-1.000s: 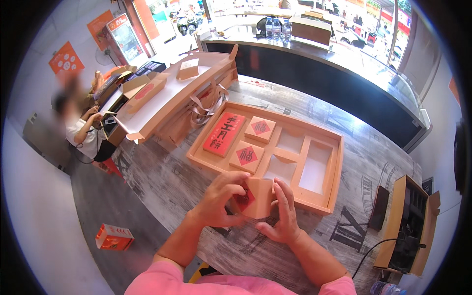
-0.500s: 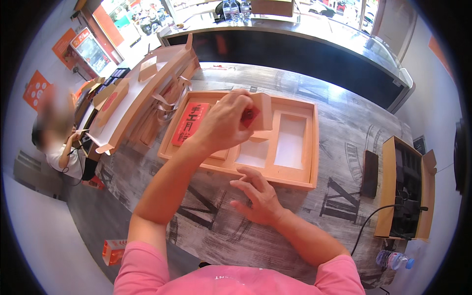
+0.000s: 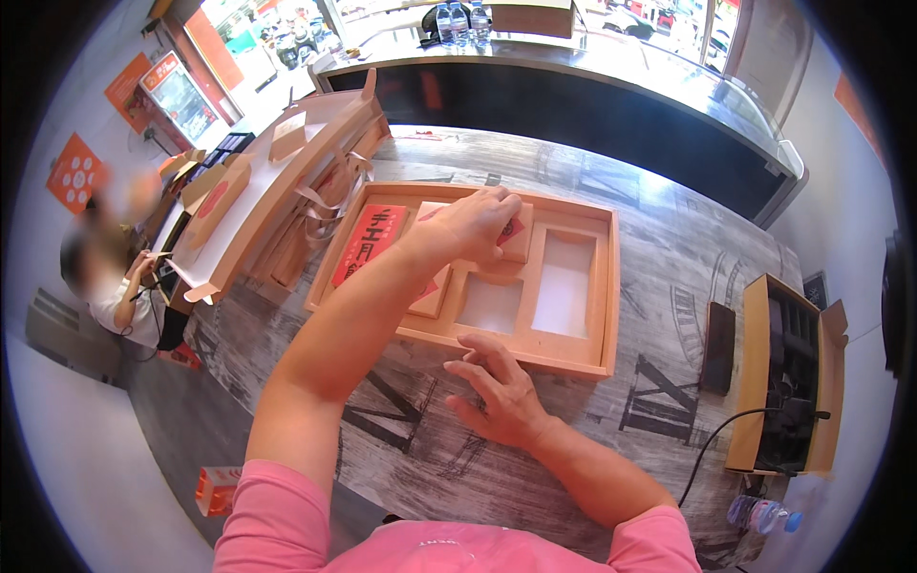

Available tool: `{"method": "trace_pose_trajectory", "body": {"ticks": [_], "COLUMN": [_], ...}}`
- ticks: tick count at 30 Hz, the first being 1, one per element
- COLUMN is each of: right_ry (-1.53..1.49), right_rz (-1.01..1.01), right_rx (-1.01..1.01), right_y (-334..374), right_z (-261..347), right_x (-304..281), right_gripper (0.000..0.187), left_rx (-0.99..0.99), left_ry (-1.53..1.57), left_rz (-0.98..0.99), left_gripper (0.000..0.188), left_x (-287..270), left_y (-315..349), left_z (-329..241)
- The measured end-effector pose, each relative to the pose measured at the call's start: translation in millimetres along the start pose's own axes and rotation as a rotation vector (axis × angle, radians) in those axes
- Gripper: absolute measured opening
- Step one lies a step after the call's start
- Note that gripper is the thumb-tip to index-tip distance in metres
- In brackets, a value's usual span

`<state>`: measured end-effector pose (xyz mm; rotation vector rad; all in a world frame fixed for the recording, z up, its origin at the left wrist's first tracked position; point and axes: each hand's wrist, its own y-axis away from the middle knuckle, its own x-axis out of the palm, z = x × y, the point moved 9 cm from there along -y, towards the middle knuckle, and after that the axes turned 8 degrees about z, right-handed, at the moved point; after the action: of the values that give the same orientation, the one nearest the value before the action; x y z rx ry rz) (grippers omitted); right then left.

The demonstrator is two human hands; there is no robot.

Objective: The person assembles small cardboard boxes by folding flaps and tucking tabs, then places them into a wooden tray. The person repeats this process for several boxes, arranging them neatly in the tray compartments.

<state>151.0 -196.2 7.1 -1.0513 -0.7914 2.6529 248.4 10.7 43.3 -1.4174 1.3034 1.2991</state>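
Observation:
A peach-coloured partitioned gift box tray [image 3: 611, 286] lies open on the table. My left hand [image 3: 475, 227] reaches over it, fingers closed around a small carton [image 3: 517, 239] with a red label, low in the far middle compartment. My left forearm partly hides a long red-topped box [image 3: 368, 234] at the tray's left side and another small carton [image 3: 435, 294] in the near middle. White bottoms show in the compartment beside that carton and in the long one at the right. Close to the tray's near edge, my right hand [image 3: 501, 393] hovers with its fingers apart, holding nothing.
A large open carton [image 3: 258, 220] with ribbon-handled bags [image 3: 330, 201] stands left, near another person [image 3: 124, 296]. A dark phone-like slab [image 3: 718, 349] and an open box with a black insert [image 3: 788, 372] lie right. A plastic bottle [image 3: 764, 516] is below. Behind runs a counter [image 3: 573, 105].
My left hand has lowered the small carton from above the tray into the far middle compartment; it was tilted and is now level. My right hand has barely moved.

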Motion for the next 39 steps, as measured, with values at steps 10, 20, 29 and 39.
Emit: {"method": "trace_pose_trajectory", "body": {"ticks": [10,20,29,39], "right_ry": [0.052,0.045,0.028,0.016], "right_rz": [0.008,0.054,0.056,0.049], "right_rx": [0.006,-0.008,-0.015,0.013], "right_y": [-4.0,-5.2,-4.8,-7.7], "right_z": [-0.6,6.1,7.0,4.2], "right_x": [7.7,9.2,9.2,6.7], "right_gripper": [0.047,0.045,0.044,0.042], "left_rx": [-0.017,0.009,-0.138,-1.102], "left_ry": [0.225,0.088,-0.05,-0.104], "left_rz": [0.136,-0.037,-0.476,-0.113], "left_gripper": [0.041,0.026,0.016,0.054], "left_x": [25.9,0.2,-138.6,-169.9], "left_y": [-10.8,22.0,98.8,201.9], "left_z": [14.0,14.3,128.0,331.1]}}
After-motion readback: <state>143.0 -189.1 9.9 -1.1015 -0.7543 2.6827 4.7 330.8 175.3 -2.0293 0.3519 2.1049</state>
